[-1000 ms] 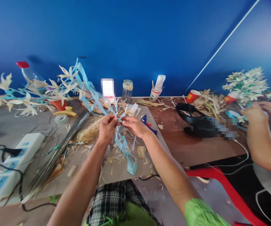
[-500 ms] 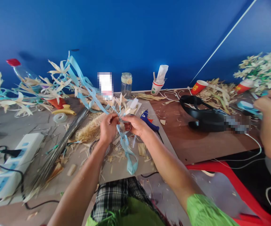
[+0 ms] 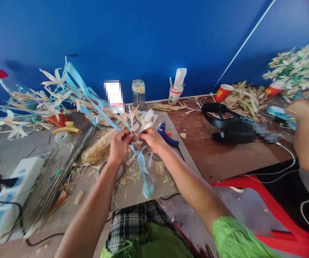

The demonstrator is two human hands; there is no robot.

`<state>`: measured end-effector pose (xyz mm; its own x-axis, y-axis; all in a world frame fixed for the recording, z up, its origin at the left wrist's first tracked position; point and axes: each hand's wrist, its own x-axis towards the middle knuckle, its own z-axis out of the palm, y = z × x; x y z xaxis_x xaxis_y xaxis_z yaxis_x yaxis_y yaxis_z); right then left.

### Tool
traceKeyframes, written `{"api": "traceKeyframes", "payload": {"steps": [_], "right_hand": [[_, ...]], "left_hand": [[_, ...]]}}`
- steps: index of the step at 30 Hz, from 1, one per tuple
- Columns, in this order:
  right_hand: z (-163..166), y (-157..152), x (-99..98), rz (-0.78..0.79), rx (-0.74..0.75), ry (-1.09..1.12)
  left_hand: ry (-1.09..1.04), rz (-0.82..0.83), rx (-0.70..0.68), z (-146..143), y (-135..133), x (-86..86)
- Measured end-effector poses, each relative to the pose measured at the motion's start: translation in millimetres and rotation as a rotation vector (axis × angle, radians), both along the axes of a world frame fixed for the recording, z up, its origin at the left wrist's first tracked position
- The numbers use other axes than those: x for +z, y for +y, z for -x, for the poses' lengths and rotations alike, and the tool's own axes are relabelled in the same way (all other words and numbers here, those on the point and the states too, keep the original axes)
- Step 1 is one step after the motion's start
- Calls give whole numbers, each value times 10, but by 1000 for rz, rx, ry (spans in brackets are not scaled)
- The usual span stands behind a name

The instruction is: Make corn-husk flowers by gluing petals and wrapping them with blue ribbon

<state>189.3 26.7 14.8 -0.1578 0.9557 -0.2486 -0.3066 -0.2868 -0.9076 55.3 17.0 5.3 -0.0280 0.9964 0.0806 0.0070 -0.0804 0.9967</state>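
My left hand (image 3: 120, 145) and my right hand (image 3: 152, 139) meet over the table, both closed in a pinch at the wrapped stem of a spray of pale husk flowers (image 3: 131, 118). Light blue ribbon (image 3: 144, 172) hangs in a twisted loop below my fingers. More blue ribbon (image 3: 95, 96) runs up and left from my hands, over other pale flowers (image 3: 54, 80) on blue-wrapped stems. My fingers hide the exact spot they grip. Right of my right hand lies a blue glue gun (image 3: 167, 135).
Left are a bundle of thin wires (image 3: 65, 172), a tape roll (image 3: 62, 137) and a white power strip (image 3: 17, 197). Behind stand a glass jar (image 3: 138, 94) and paper cup (image 3: 175, 96). A black headset (image 3: 229, 129) lies right, near another person's hand (image 3: 306, 107). Husk scraps litter the table.
My fingers have shifted slightly at the stem, the left thumb now nearer the right fingertips. The whole view has turned a little to the right.
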Motion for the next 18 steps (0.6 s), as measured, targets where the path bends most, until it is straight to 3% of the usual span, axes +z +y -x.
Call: {"api": "traceKeyframes", "payload": {"steps": [8, 18], "right_hand": [[-55, 50, -90, -6, -2, 52], [-60, 72, -151, -145, -38, -86]], "left_hand": [[-122, 115, -133, 22, -4, 45], [-146, 183, -163, 57, 34, -37]]}}
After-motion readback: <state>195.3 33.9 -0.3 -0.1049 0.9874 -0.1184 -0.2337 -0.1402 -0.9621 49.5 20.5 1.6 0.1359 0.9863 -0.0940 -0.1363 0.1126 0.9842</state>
